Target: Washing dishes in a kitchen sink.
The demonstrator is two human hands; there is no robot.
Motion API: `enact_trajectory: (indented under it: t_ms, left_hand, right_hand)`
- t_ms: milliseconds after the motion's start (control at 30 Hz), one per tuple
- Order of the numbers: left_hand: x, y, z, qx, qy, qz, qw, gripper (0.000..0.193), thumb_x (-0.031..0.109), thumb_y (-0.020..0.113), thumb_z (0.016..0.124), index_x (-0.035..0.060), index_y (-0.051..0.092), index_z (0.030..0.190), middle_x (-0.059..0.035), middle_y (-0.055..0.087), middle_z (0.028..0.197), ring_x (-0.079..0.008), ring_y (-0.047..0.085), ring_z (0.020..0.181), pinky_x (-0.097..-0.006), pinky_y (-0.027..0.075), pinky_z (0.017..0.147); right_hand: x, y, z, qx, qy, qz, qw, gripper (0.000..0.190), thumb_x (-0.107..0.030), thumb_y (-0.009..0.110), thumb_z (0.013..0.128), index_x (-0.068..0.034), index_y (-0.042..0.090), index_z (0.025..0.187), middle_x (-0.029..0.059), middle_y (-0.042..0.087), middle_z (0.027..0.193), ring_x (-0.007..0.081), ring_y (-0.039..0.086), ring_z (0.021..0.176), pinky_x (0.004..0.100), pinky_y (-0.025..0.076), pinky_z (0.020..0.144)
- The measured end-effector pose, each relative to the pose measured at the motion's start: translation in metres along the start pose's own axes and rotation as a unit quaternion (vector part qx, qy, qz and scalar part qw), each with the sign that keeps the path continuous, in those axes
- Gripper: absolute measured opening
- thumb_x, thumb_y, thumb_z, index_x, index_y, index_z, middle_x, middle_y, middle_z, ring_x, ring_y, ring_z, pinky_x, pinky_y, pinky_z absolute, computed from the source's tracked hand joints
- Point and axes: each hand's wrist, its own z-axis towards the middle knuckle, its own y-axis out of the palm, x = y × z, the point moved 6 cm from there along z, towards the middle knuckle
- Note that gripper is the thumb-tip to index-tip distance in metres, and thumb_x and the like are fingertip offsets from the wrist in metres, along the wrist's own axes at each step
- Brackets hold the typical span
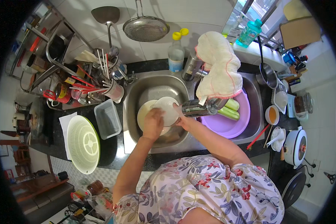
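Over the left sink basin point(156, 81), my right hand point(182, 116) grips the right rim of a white bowl point(169, 109) beside the faucet head point(197, 107). My left hand point(154, 120) is blurred at the bowl's left side, its fingers against or just over it; whether it grips is unclear. Beneath the bowl, a pale plate point(142, 113) lies in the basin, partly hidden. In the right basin a purple plastic tub point(224, 130) holds pale green peeled vegetable pieces point(229, 112). A white cloth point(219, 64) hangs over the faucet.
Left of the sink are a grey plastic tray point(107, 119), a green-and-white colander point(84, 144) and a holder of chopsticks point(114, 92). Behind stands a yellow-capped bottle point(175, 56). On the right are a small saucepan point(266, 75), a bowl of orange liquid point(272, 115) and an electric pot point(295, 147).
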Motion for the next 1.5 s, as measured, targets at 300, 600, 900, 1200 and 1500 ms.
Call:
enact_trajectory:
  t_ms: [300,600,900,1200,1500]
  left_hand:
    - [-0.076,0.149,-0.072,0.131,-0.482,-0.716,0.488,0.039,0.017,0.051,0.093,0.0019,0.050,0.129,-0.0116,0.063,0.113,-0.0265,0.062,0.102,-0.0413,0.054,0.081]
    - [-0.056,0.105,-0.051,0.143,-0.456,-0.716,0.508,0.051,0.002,0.053,0.084,0.0015,0.042,0.134,-0.0159,0.056,0.123,-0.0277,0.061,0.099,-0.0376,0.054,0.076]
    - [-0.039,-0.010,-0.029,0.081,-0.369,-0.528,0.761,0.073,0.014,0.062,0.073,0.0086,0.034,0.140,-0.0128,0.053,0.121,-0.0253,0.056,0.109,-0.0391,0.048,0.089]
    - [-0.096,0.092,-0.102,0.034,-0.479,-0.745,0.463,0.047,0.013,0.054,0.086,0.0024,0.045,0.131,-0.0169,0.054,0.129,-0.0333,0.056,0.117,-0.0497,0.049,0.098]
    - [-0.046,0.144,-0.063,-0.260,-0.360,-0.593,0.672,0.037,0.024,0.041,0.099,0.0078,0.050,0.130,-0.0104,0.055,0.131,-0.0254,0.051,0.123,-0.0422,0.041,0.105]
  right_hand:
    - [-0.020,0.039,-0.017,-0.036,-0.180,-0.083,0.980,0.071,-0.049,0.068,0.084,-0.010,0.042,0.137,0.0102,0.049,0.130,0.0222,0.048,0.120,0.0393,0.041,0.098]
    - [0.019,-0.021,0.025,-0.029,-0.076,-0.004,0.997,0.056,-0.032,0.062,0.092,-0.012,0.040,0.139,0.0105,0.046,0.137,0.0223,0.042,0.127,0.0395,0.036,0.105]
    - [0.042,0.021,0.016,-0.161,0.125,0.076,0.976,0.055,-0.025,0.064,0.091,-0.010,0.040,0.138,0.0165,0.050,0.134,0.0364,0.054,0.117,0.0508,0.054,0.090]
    - [-0.005,0.069,-0.059,-0.260,0.032,-0.170,0.950,0.090,-0.066,0.063,0.077,-0.001,0.048,0.137,0.0114,0.054,0.135,0.0227,0.049,0.124,0.0381,0.035,0.105]
    - [-0.050,0.054,-0.112,-0.008,-0.298,-0.599,0.743,0.084,-0.039,0.078,0.062,-0.017,0.044,0.137,0.0222,0.062,0.104,0.0394,0.061,0.096,0.0451,0.048,0.085]
